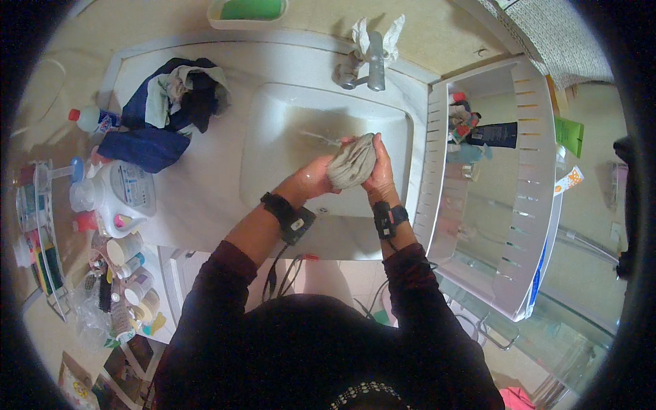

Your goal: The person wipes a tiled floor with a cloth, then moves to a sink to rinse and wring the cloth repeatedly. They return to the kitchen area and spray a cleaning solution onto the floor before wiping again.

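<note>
A bunched, light grey wet cloth is squeezed between both hands over the white washbasin. My left hand grips it from the left, with its fingers partly hidden behind the cloth. My right hand closes on its right side, fingertips up. Beneath the cloth the basin looks wet, with cloudy greyish water or shadow inside. Above the basin's far edge stands a metal faucet, with white cloth or tissue tied around its base. A pile of dark blue and pale clothes lies on the counter at the left.
At the left stand a white detergent jug, a red-capped bottle and several jars and brushes. A white slatted shelf unit with tubes borders the basin's right side. A green soap or sponge lies in a dish at the back.
</note>
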`<action>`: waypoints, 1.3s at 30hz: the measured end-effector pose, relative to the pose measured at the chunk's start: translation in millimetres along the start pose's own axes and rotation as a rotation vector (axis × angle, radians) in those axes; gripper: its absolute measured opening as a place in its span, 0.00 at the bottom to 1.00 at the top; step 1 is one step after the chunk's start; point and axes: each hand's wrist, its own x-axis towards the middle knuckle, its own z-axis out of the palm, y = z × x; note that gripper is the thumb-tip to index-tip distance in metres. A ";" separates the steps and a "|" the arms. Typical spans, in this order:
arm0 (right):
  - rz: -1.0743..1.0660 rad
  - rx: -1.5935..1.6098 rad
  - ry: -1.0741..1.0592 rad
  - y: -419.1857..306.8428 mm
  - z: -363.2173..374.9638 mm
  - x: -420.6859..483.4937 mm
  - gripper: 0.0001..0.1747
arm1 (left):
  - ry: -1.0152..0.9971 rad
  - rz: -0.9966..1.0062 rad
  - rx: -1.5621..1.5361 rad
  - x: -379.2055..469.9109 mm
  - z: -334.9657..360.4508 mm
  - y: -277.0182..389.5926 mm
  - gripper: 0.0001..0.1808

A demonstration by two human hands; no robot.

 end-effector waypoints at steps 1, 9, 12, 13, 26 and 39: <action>0.023 0.020 -0.042 -3.0 1.2 0.2 0.35 | 0.020 -0.079 -0.038 -1.0 -2.2 6.1 0.19; -0.053 0.189 -0.140 -26.8 24.7 -11.7 0.23 | -0.006 -0.135 -0.035 -4.1 -0.8 22.2 0.41; -0.006 0.164 -0.171 -31.3 34.9 -13.0 0.25 | -0.236 -0.046 -0.178 3.1 -3.7 9.6 0.43; 0.006 0.161 -0.179 -31.5 36.2 -11.7 0.24 | -0.295 0.016 -0.218 5.7 -5.6 7.0 0.43; 0.165 -0.295 0.231 20.3 -19.1 37.1 0.16 | 0.307 0.432 1.500 28.6 -4.7 -15.5 0.31; 0.266 -0.209 0.026 5.7 -0.4 12.0 0.47 | 0.346 0.322 1.031 2.5 6.1 4.7 0.17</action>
